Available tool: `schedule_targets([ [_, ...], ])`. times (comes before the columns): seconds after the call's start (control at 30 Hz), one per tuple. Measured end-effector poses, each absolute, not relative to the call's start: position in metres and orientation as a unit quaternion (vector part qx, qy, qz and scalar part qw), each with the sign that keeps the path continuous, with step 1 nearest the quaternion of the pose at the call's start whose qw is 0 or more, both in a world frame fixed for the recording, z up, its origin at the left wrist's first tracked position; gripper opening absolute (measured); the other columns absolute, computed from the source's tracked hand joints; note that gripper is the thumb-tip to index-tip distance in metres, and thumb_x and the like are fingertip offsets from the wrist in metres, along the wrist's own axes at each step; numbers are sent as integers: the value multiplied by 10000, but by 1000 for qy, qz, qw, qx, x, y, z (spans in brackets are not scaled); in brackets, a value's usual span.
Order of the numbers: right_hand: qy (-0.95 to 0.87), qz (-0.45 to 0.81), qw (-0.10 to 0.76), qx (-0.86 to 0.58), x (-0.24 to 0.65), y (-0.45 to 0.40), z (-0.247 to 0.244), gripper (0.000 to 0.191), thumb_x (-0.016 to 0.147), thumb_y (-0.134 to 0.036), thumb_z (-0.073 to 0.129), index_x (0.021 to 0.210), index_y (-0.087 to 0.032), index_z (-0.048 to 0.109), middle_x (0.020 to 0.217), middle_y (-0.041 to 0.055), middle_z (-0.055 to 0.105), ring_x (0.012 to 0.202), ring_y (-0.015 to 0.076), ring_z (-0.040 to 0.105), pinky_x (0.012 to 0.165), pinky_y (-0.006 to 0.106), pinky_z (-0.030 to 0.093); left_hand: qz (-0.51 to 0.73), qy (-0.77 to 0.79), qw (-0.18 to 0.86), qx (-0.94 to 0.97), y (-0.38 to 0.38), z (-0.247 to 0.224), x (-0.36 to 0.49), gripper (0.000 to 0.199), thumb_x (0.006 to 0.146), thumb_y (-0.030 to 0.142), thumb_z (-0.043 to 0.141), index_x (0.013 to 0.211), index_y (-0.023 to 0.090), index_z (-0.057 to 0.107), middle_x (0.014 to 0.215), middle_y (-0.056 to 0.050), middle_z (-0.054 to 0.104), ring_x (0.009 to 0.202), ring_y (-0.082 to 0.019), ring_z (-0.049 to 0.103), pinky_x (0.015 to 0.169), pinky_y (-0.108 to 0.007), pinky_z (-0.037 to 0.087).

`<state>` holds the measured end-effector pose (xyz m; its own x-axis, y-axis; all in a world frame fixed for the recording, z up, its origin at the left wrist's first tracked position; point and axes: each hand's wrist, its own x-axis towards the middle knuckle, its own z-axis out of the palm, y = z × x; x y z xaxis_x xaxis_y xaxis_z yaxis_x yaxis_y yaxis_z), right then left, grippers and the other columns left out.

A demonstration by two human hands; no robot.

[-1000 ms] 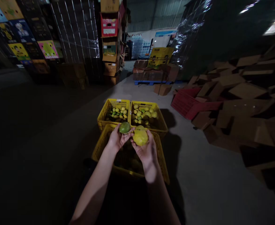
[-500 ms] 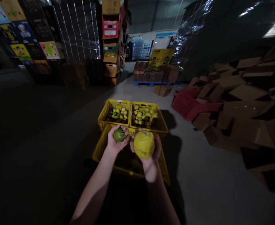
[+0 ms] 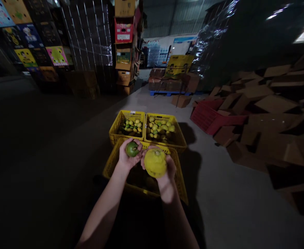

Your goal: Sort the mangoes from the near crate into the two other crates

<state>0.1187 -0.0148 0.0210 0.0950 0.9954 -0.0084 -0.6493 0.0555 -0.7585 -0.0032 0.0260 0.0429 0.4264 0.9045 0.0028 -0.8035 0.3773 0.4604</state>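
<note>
My left hand (image 3: 126, 157) curled its fingers partway round a green fruit (image 3: 132, 149); my right hand (image 3: 169, 172) cupped, opened wider, a larger yellow fruit (image 3: 155, 164), both above the near crate (image 3: 182, 186). Beyond sat the left fruit crate (image 3: 113, 132) beside the right fruit crate (image 3: 181, 137), then a blue pallet (image 3: 168, 93).

Head-worn view, forward and downward
</note>
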Motion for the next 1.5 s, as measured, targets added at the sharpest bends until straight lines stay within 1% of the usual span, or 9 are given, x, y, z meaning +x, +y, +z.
schedule_targets([
  [0.2, -211, 623, 692, -298, 121, 5, 23, 344, 747, -550, 508, 903, -264, 619, 878, 34, 710, 818, 229, 685, 671, 400, 587, 547, 150, 821, 72, 38, 33, -2, 319, 892, 283, 406, 1021, 97, 631, 892, -106, 690, 777, -149, 674, 668, -210, 568],
  [0.43, -130, 632, 718, -261, 127, 13, 4, 212, 766, -438, 566, 875, -257, 588, 944, 10, 717, 1001, 219, 653, 849, 443, 566, 586, 209, 781, 43, 37, 22, -4, 322, 914, 181, 355, 1121, 71, 576, 916, -129, 701, 961, -225, 669, 817, -321, 570],
  [0.6, -161, 641, 698, -277, 125, 14, -6, 239, 734, -481, 622, 847, -271, 605, 884, 1, 720, 963, 201, 669, 820, 415, 581, 569, 202, 792, 88, 29, 24, -11, 302, 927, 224, 404, 1152, 97, 561, 1032, -135, 686, 1010, -224, 658, 791, -302, 583],
  [0.77, -136, 692, 643, -298, 122, 10, -7, 227, 743, -441, 635, 876, -258, 626, 830, -25, 727, 772, 159, 694, 690, 346, 597, 544, 212, 804, 110, 26, 23, -17, 183, 907, 226, 475, 929, 130, 629, 907, -66, 697, 927, -192, 673, 792, -279, 580],
  [0.87, -160, 686, 647, -292, 118, 6, -4, 273, 755, -485, 618, 878, -242, 642, 781, -13, 720, 626, 140, 672, 551, 275, 575, 527, 224, 810, 125, 25, 19, -19, 212, 902, 275, 494, 795, 138, 615, 796, -45, 668, 755, -161, 677, 641, -250, 585],
  [1.0, -251, 679, 642, -254, 118, 0, -6, 351, 724, -527, 623, 910, -231, 649, 760, 1, 701, 600, 147, 654, 491, 266, 550, 503, 249, 809, 177, 21, 12, -26, 297, 864, 360, 518, 669, 143, 576, 606, -12, 565, 489, -104, 563, 373, -172, 438],
  [1.2, -453, 608, 588, -280, 124, -6, -15, 470, 493, -277, 814, 939, -197, 688, 938, 37, 701, 824, 183, 652, 733, 305, 550, 487, 261, 794, 252, 15, 11, -36, 313, 781, 370, 542, 573, 136, 555, 530, -25, 528, 413, -109, 511, 330, -178, 376],
  [1.37, -649, 336, 557, -394, 125, -19, -18, 499, 512, -196, 824, 989, -257, 692, 1019, 29, 676, 973, 227, 605, 953, 412, 459, 487, 241, 795, 272, 15, 9, -39, 288, 755, 350, 531, 577, 129, 577, 537, -40, 546, 427, -117, 523, 332, -180, 371],
  [1.5, -710, 223, 545, -385, 129, -30, -28, 470, 557, -201, 809, 1001, -305, 696, 1097, 51, 661, 1057, 265, 576, 1014, 497, 407, 487, 245, 792, 275, 17, 3, -39, 280, 748, 346, 530, 579, 128, 581, 551, -50, 558, 446, -123, 536, 344, -181, 381],
])
